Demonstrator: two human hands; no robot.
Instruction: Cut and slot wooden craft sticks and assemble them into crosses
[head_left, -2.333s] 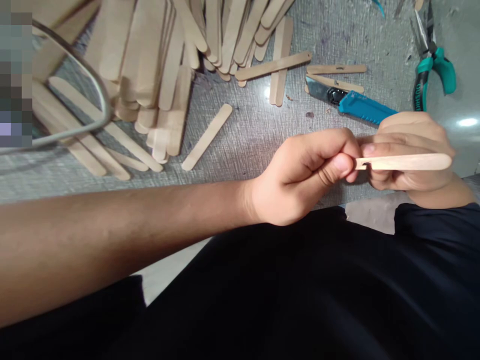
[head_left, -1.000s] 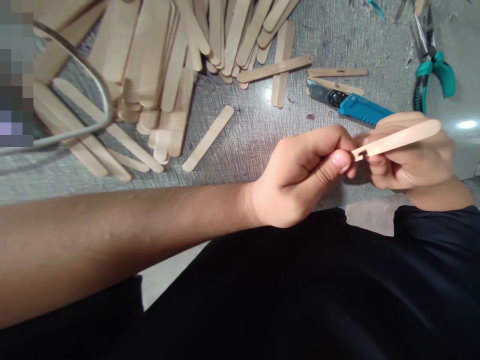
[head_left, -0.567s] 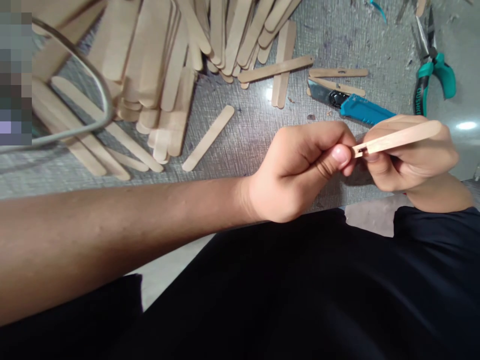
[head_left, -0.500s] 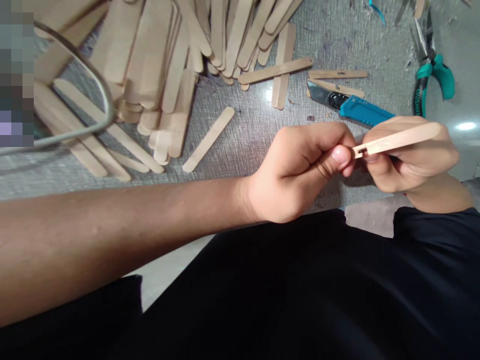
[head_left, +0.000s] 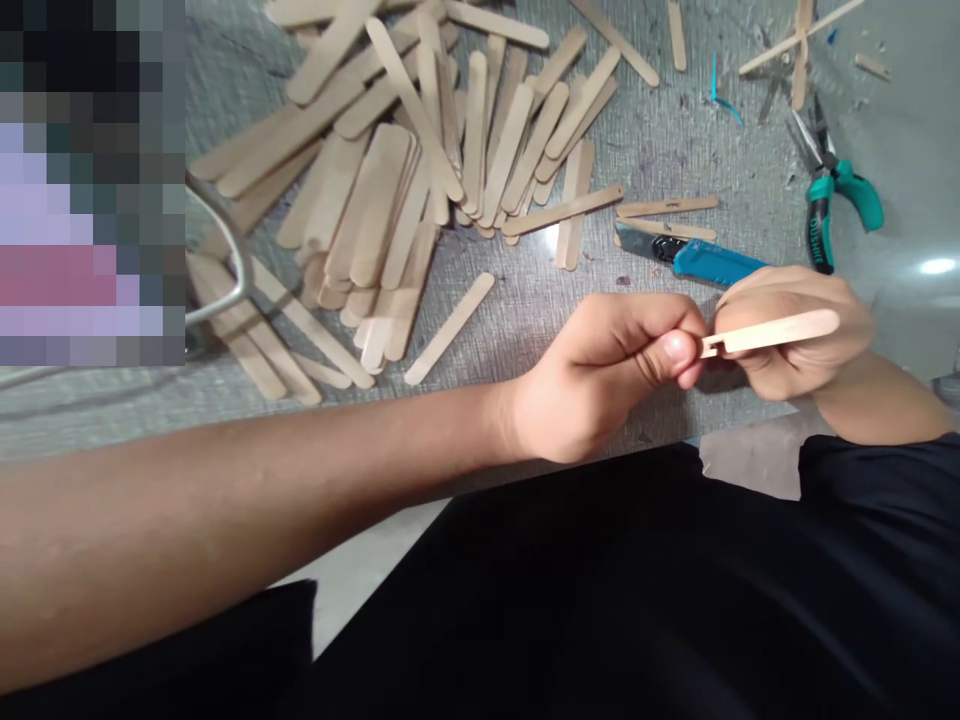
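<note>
A flat wooden stick with a small notch cut near its left end lies almost level between both hands. My right hand is wrapped round its right half. My left hand is closed, thumb and forefinger pinching the notched left tip. Both hands hover above the near edge of the grey mat. Just beyond my right hand lies a blue utility knife, its blade pointing left.
A big heap of wooden sticks covers the mat's far left and middle; one loose stick lies nearer. Teal-handled pliers rest at the far right. A grey metal loop sits at the left. Dark clothing fills the foreground.
The stick has tipped from a raised right end back to nearly level. The view has tilted up, so more of the stick heap and the mat's far side shows.
</note>
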